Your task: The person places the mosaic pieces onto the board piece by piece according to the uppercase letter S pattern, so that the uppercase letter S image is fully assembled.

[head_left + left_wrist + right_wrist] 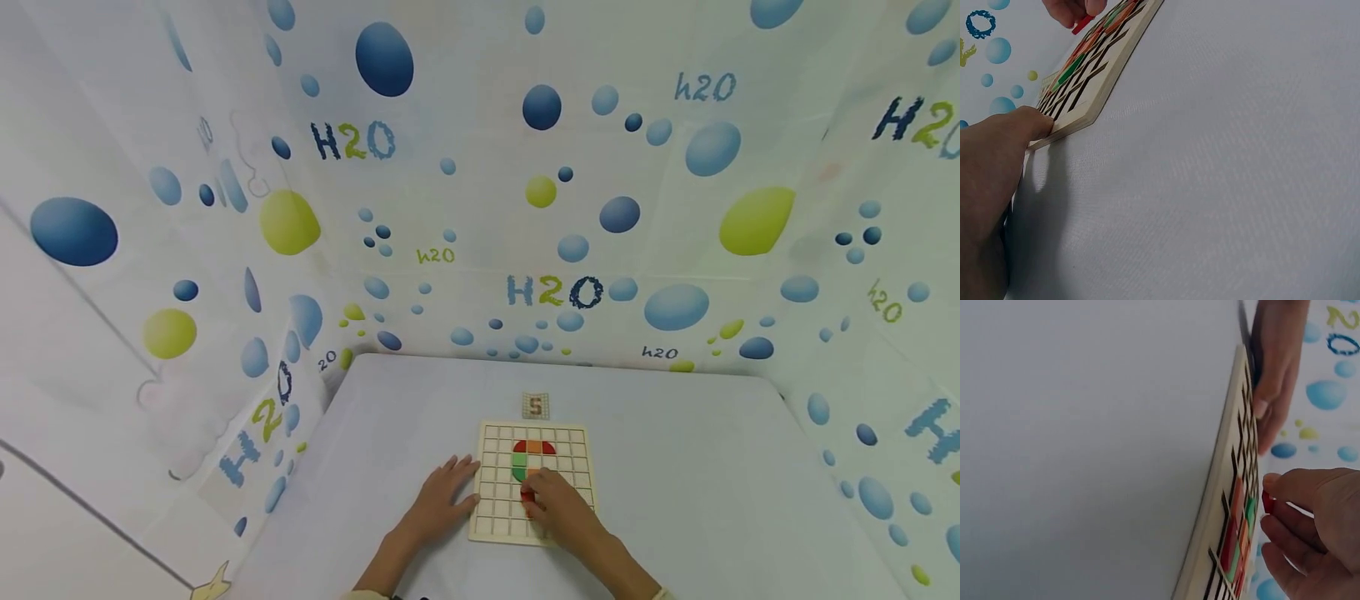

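A square wooden grid board (pixel 501 506) lies on the table. My left hand (pixel 440 498) rests at its left side, fingers extended, the fingertips and thumb touching the edge. The left wrist view shows that thumb (pixel 1034 123) against the board's edge. Over the middle of the board, my right hand (pixel 564 510) pinches a small red tile (pixel 1267 502) between thumb and fingers, just off the grid in the right wrist view. Red, orange and green tiles (pixel 519 460) sit in grid squares, forming a curved shape. My right hand hides some of them in the head view.
A small card (pixel 536 406) with a brown character like an S or 5 lies just beyond the board. White cloth covers the table (pixel 675 450). A curtain (pixel 480 208) with blue and green drops and H2O lettering hangs behind and at the sides.
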The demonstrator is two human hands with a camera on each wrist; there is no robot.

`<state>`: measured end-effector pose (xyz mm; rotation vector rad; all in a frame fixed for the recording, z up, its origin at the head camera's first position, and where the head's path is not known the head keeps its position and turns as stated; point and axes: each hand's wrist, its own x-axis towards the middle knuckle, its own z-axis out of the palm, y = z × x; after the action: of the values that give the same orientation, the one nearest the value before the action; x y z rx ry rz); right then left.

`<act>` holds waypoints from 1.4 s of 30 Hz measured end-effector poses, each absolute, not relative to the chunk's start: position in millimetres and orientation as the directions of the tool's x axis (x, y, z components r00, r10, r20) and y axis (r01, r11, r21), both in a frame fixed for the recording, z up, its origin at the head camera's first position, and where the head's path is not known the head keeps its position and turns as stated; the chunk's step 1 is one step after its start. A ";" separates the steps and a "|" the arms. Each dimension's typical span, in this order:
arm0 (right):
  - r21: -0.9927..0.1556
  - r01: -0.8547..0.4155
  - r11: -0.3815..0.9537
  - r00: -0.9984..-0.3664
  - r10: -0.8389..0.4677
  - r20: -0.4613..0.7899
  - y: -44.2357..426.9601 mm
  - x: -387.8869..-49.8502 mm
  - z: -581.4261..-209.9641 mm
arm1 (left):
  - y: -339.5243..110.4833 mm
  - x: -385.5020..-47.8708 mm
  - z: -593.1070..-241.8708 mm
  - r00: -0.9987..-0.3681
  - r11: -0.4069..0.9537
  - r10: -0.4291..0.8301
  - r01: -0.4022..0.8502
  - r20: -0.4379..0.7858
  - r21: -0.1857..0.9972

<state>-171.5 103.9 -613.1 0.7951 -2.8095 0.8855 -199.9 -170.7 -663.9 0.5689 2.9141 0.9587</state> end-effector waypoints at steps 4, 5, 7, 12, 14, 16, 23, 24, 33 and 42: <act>-0.411 -0.556 0.723 -0.831 -0.491 0.261 94.2 -170.4 -620.9 | -170.4 -199.1 -664.6 -0.929 0.735 0.355 0.349 0.108 0.581; -0.392 -0.565 0.726 -0.825 -0.496 0.271 93.0 -169.8 -623.0 | -170.4 -199.1 -664.3 -0.927 0.733 0.359 0.354 0.112 0.581; -0.366 -0.581 0.727 -0.813 -0.500 0.299 91.8 -168.7 -626.9 | -170.3 -199.1 -661.9 -0.922 0.729 0.368 0.365 0.119 0.579; -0.327 -0.641 0.694 -0.759 -0.509 0.405 92.7 -165.9 -632.7 | -169.4 -198.8 -654.9 -0.921 0.737 0.374 0.367 0.109 0.568; -0.316 -0.660 0.682 -0.738 -0.509 0.443 93.2 -164.3 -633.9 | -168.9 -198.4 -655.3 -0.920 0.742 0.376 0.372 0.112 0.559; -0.311 -0.664 0.680 -0.730 -0.500 0.466 93.0 -162.3 -634.1 | -168.7 -198.1 -656.4 -0.918 0.743 0.380 0.376 0.115 0.553; -0.305 -0.611 0.731 -0.762 -0.439 0.476 89.4 -157.6 -633.7 | -168.2 -197.5 -658.1 -0.910 0.729 0.384 0.402 0.156 0.554; -0.303 -0.603 0.738 -0.767 -0.431 0.475 89.0 -157.0 -634.1 | -168.1 -197.2 -658.7 -0.912 0.734 0.381 0.398 0.151 0.550; -0.283 -0.543 0.791 -0.818 -0.423 0.389 87.5 -159.6 -634.4 | -170.9 -194.4 -659.0 -0.910 0.739 0.373 0.409 0.181 0.535; -0.284 -0.531 0.798 -0.833 -0.430 0.348 85.1 -159.8 -628.2 | -171.6 -195.1 -663.1 -0.923 0.763 0.359 0.376 0.139 0.526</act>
<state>-159.8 85.1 -628.2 0.7423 -2.7213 0.5446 -195.1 -171.6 -663.1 0.6202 2.9776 0.8986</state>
